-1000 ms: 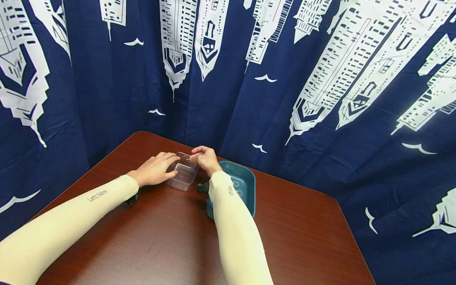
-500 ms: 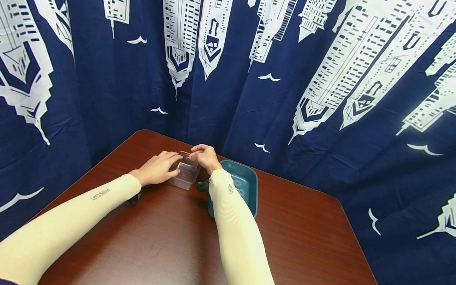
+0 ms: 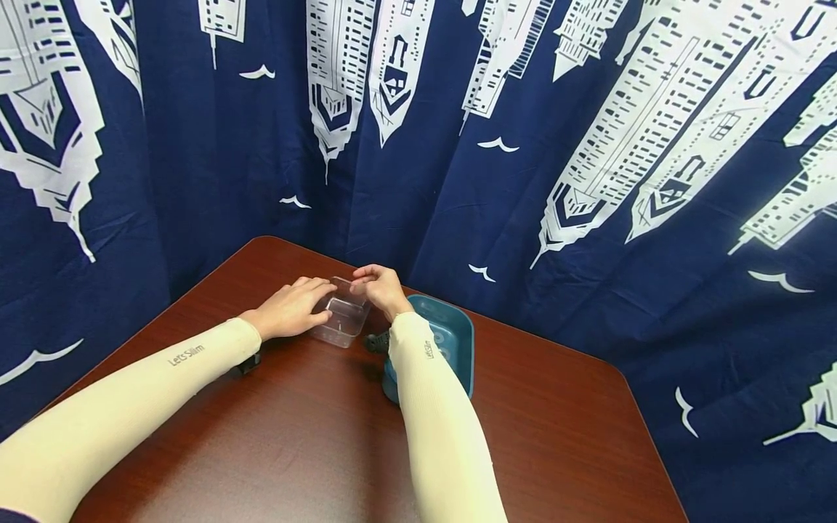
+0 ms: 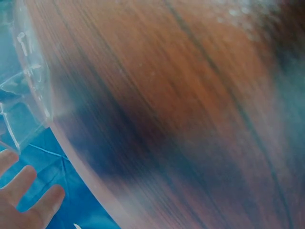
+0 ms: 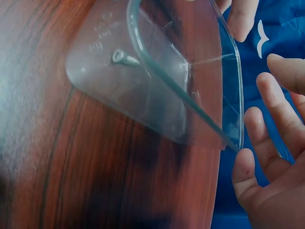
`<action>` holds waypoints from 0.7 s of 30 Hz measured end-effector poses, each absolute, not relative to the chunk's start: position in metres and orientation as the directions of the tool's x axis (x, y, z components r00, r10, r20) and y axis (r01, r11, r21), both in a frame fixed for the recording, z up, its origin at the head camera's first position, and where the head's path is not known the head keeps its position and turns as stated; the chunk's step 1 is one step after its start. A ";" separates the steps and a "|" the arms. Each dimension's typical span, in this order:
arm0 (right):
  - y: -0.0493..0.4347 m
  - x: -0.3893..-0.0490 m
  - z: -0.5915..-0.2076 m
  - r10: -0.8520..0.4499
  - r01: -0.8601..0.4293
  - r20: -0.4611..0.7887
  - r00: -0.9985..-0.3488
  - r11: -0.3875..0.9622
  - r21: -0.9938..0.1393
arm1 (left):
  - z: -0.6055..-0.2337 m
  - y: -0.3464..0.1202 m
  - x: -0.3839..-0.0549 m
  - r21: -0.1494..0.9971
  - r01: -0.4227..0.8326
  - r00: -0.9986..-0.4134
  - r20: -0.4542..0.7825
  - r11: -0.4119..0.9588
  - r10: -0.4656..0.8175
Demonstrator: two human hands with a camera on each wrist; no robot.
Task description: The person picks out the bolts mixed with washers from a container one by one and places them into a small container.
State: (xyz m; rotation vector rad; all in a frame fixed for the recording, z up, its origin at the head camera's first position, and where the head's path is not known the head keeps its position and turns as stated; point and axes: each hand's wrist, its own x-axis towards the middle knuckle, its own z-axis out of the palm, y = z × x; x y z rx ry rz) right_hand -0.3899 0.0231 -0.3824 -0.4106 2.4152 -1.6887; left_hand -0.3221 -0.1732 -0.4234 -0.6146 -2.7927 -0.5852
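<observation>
A clear plastic container (image 3: 343,330) stands on the table's far part. Inside it lies a small silvery screw or bolt with a round hollow head (image 5: 125,58), also visible through the plastic in the left wrist view as a small screw (image 4: 22,43). My left hand (image 3: 290,309) rests at the container's left rim, fingers spread and loosely bent. Above the far right side of the container is my right hand (image 3: 382,290), its fingers (image 5: 259,129) loosely bent and apart, holding nothing that I can see.
Right of the container sits a teal bin (image 3: 463,341) with ring shapes on its floor, partly hidden by my right forearm. The brown table (image 3: 294,436) ends at a dark blue curtain (image 3: 392,211) printed with white buildings.
My right hand held a small light-coloured piece above the container; that piece has left the fingers, and a screw or bolt now lies inside. The left hand stays at the rim.
</observation>
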 end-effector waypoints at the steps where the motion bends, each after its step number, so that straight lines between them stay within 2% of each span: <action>1: 0.025 -0.389 -0.382 -0.316 -0.136 0.027 -0.948 0.326 -0.935 | -0.423 -0.173 -0.322 0.333 0.443 -0.887 0.296 0.832 0.354; 21: 0.055 -0.385 -0.372 -0.312 -0.202 0.103 -0.945 0.305 -0.931 | -0.420 -0.173 -0.325 0.293 0.441 -0.886 0.290 0.848 0.361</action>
